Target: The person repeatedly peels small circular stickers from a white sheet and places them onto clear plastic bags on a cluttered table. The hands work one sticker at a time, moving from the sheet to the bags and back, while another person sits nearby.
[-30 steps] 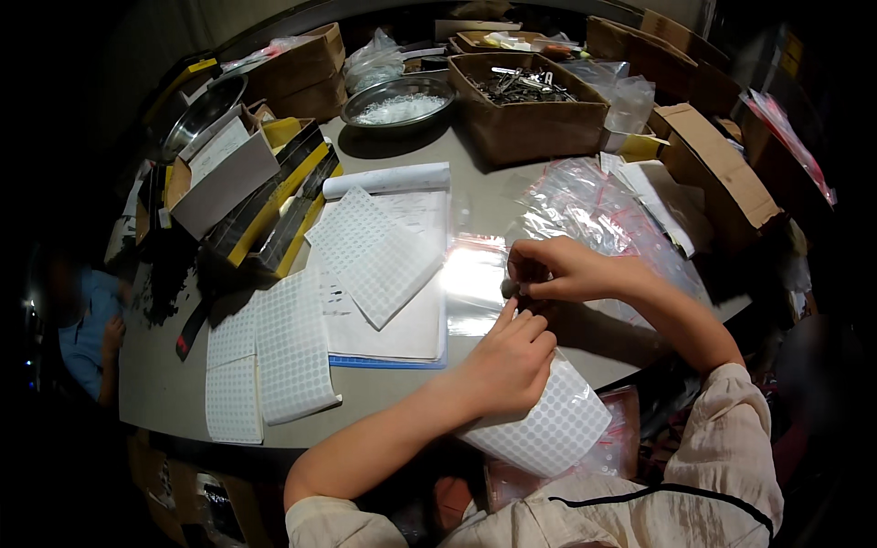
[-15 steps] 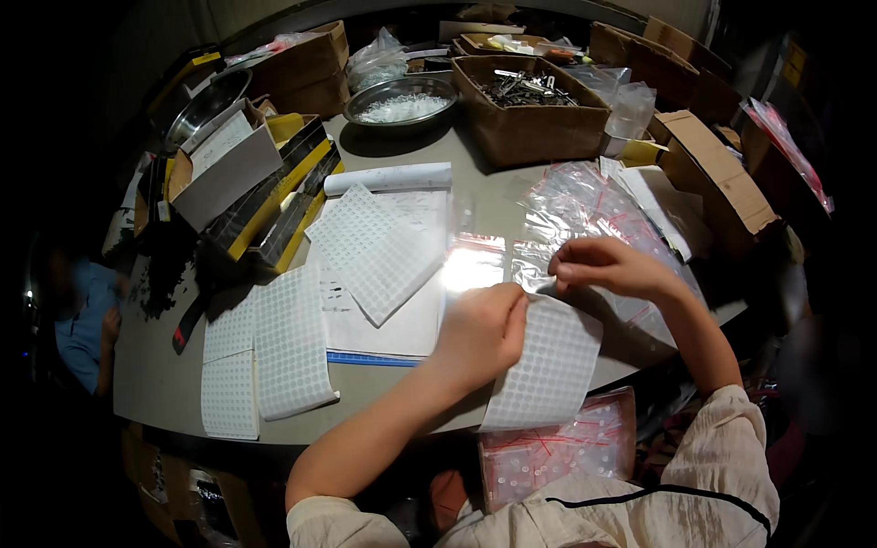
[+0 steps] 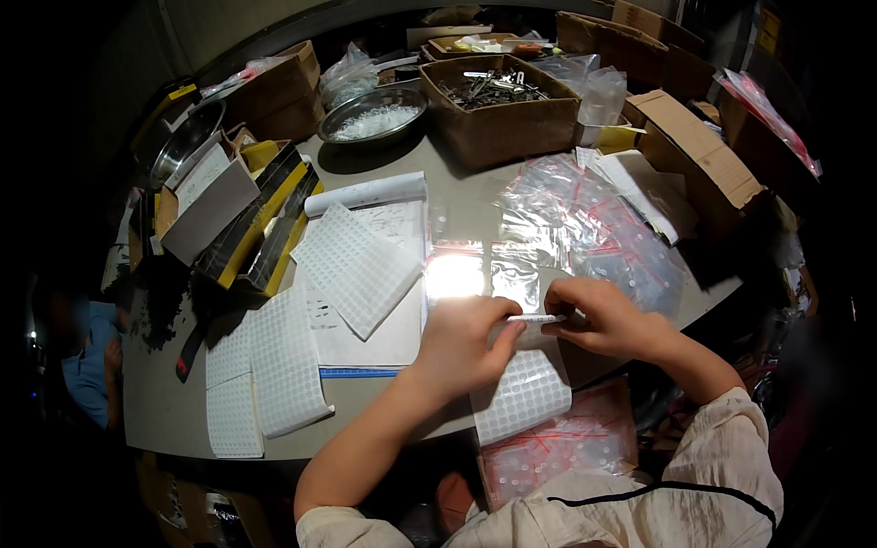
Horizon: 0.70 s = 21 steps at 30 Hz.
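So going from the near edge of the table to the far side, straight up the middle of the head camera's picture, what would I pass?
Dotted sticker sheet → the two hands, left hand and right hand → clear zip bags → cardboard box of metal parts.

This looks like a small packing workshop or stockroom, dimly lit, with one crowded grey worktable (image 3: 164, 411). At twelve o'clock an open cardboard box (image 3: 501, 114) holds loose metal parts, and a steel bowl (image 3: 373, 114) of small white pieces sits at eleven o'clock. More cardboard cartons (image 3: 699, 155) crowd the rim from one to two o'clock. A heap of small clear zip bags (image 3: 594, 228) with red seal lines lies toward two o'clock. Sheets of small round white stickers (image 3: 283, 365) spread out at eight o'clock, beside a notepad (image 3: 375, 338) near the centre. Yellow-and-black boxes (image 3: 265, 228) stand at ten o'clock.
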Tool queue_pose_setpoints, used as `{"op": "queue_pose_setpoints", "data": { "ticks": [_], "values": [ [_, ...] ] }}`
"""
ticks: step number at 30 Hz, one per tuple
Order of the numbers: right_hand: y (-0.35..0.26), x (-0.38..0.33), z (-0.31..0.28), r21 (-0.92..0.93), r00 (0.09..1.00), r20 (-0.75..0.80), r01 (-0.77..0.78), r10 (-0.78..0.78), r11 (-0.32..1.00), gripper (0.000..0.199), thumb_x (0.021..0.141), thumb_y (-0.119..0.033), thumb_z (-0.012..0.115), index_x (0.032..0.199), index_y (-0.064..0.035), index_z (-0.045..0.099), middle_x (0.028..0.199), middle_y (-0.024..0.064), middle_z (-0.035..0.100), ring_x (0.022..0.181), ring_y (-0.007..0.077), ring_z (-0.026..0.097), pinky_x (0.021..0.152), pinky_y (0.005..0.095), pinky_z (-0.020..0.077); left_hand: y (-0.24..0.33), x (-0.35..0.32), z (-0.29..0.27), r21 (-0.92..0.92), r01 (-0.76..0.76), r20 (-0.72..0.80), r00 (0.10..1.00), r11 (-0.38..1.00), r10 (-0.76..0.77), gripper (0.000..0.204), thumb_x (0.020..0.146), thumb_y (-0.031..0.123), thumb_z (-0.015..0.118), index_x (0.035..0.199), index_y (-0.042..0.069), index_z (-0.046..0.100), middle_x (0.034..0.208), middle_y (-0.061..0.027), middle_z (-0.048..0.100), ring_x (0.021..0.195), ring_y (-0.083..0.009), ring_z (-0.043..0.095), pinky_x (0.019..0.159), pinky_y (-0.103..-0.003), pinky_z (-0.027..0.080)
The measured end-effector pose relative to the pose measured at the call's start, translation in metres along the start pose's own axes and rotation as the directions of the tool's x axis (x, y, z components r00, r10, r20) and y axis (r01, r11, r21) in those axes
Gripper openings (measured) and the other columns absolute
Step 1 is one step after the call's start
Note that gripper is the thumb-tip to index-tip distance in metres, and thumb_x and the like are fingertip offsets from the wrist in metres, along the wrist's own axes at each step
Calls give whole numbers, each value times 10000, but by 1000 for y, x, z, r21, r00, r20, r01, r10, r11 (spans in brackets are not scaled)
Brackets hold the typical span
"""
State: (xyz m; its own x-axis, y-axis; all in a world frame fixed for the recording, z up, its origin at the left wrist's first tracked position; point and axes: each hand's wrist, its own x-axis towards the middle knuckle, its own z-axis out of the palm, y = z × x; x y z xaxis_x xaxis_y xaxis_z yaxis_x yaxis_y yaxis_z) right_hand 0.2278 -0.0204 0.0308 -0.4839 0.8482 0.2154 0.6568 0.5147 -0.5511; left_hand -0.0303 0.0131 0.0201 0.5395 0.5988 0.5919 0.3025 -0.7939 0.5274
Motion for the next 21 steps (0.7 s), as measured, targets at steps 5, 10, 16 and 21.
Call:
{"op": "queue_pose_setpoints", "data": {
  "ticks": [5,10,16,21],
  "values": [
    [-6,19,-5,62,991,24,132,-134,989,302,846,-121,787,1087,-57,617,1031,166,631,1004,383,615,862,471,495,-5,-4,8,29,-43,-8,999,999,43,78,893,117,723,876,41,714,693,-149,649,663,-369,639,652,-479,489],
    [-16,26,-4,-90,977,55,209,-205,974,308,810,-72,764,1078,-59,612,1007,164,619,974,385,604,857,475,496,-10,-6,12,51,-120,-17,992,991,121,51,877,92,721,881,44,704,709,-145,650,681,-358,645,656,-478,482],
    [-17,22,6,-293,958,-28,266,-286,918,222,854,-58,761,1023,-58,618,985,109,624,942,316,628,792,418,506,4,-1,4,59,-26,0,1000,998,26,56,865,92,718,881,40,729,752,-153,695,728,-360,668,672,-470,506],
    [-19,18,15,-440,916,-79,321,-392,839,246,806,-65,720,1039,-52,641,997,96,629,931,284,626,798,388,516,2,-4,7,16,187,25,982,982,-188,119,891,161,716,942,73,778,803,-171,729,738,-374,694,703,-451,544]
  ]
}}
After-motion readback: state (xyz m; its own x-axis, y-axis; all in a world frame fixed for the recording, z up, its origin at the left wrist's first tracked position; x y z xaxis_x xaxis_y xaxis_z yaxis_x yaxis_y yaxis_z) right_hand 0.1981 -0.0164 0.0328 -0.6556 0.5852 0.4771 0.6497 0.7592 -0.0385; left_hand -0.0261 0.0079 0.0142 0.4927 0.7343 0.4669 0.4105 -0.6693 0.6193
